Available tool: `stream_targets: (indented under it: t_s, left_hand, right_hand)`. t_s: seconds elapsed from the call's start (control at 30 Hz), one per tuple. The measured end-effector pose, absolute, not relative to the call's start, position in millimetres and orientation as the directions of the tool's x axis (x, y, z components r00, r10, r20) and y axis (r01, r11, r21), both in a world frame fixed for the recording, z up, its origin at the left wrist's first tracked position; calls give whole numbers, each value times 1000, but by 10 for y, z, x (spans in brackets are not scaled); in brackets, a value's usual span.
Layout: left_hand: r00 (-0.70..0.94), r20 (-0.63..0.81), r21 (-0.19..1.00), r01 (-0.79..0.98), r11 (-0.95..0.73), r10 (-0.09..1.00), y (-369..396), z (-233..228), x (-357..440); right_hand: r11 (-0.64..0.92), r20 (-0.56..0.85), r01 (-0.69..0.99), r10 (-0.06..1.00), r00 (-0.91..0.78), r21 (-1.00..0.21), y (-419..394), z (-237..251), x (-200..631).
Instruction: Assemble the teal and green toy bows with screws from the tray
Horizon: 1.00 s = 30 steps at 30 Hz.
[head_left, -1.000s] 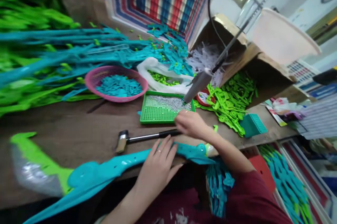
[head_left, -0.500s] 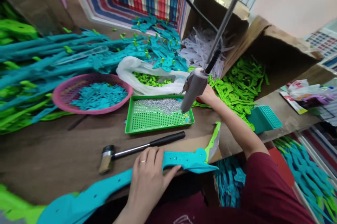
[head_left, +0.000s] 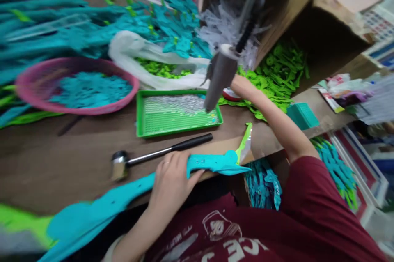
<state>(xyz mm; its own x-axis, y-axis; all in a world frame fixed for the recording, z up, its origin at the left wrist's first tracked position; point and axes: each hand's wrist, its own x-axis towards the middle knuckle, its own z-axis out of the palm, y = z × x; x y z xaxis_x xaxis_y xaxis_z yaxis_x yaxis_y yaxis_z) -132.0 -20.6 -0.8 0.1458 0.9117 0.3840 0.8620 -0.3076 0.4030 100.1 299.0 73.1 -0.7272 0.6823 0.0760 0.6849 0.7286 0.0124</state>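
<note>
Teal sword [head_left: 212, 164] lies along the near edge of the bench [head_left: 76, 151], its green tip [head_left: 244, 143] pointing away from the person. The left hand [head_left: 172, 180] rests flat on it, fingers spread and pressing down, not closed around it. The right hand [head_left: 243, 86] reaches past the hanging grey tool [head_left: 218, 77] to the green parts [head_left: 277, 77] spilling from a cardboard box [head_left: 326, 36]; the tool hides its fingers, so whether it holds anything cannot be told. A hammer [head_left: 156, 155] lies just beyond the sword, head to the left, handle to the right. Behind it sits a green tray [head_left: 172, 118] with small silver pieces heaped at its far side. A pink basket [head_left: 74, 89] of teal parts stands to the tray's left. A white bag [head_left: 147, 60] of green bits lies behind the tray. A small teal box [head_left: 303, 115] sits at the right.
</note>
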Motion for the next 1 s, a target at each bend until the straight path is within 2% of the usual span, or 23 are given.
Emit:
stream_targets:
  t_s: [0.1, 0.13, 0.2, 0.27, 0.3, 0.33, 0.43, 0.5, 0.83, 1.0]
  left_hand:
    - [121, 266, 433, 872, -230, 956, -245, 55, -1281]
    - [114, 233, 454, 866, -211, 966, -244, 71, -1288]
    - [104, 191, 491, 851, -187, 976, -239, 100, -1319]
    - [113, 167, 501, 846, -183, 979, -244, 122, -1348]
    - [127, 158, 497, 847, -190, 979, -246, 125, -1357]
    - [141, 152, 491, 848, -199, 978, -244, 123, -1361]
    - [150, 157, 471, 857, -208, 976, -222, 104, -1351]
    - [142, 165, 465, 861, -204, 976, -214, 99, -1338]
    - [81, 149, 510, 847, -147, 986, -191, 66, -1289]
    - [62, 101, 546, 831, -107, 993, -266, 137, -1218]
  right_hand:
    - [714, 269, 696, 686, -676, -74, 2778, 855, 1104]
    - [698, 368, 704, 694, -619, -132, 2661, 888, 1132]
    - [674, 472, 675, 719, -509, -300, 2282, 954, 1155]
    - [670, 417, 526, 740, -528, -524, 1724, 986, 1104]
    - [672, 345, 410, 699, -626, -617, 1430, 967, 1047]
    - [674, 283, 290, 606, -744, -680, 1163, 919, 975]
    - [686, 168, 246, 478, -862, -685, 704, 681, 787]
    - [699, 130, 251, 443, -887, -669, 660, 552, 757]
    - [773, 207, 140, 332, -920, -619, 758, 381, 816]
    - [806, 226, 160, 340, -913, -569, 687, 320, 844]
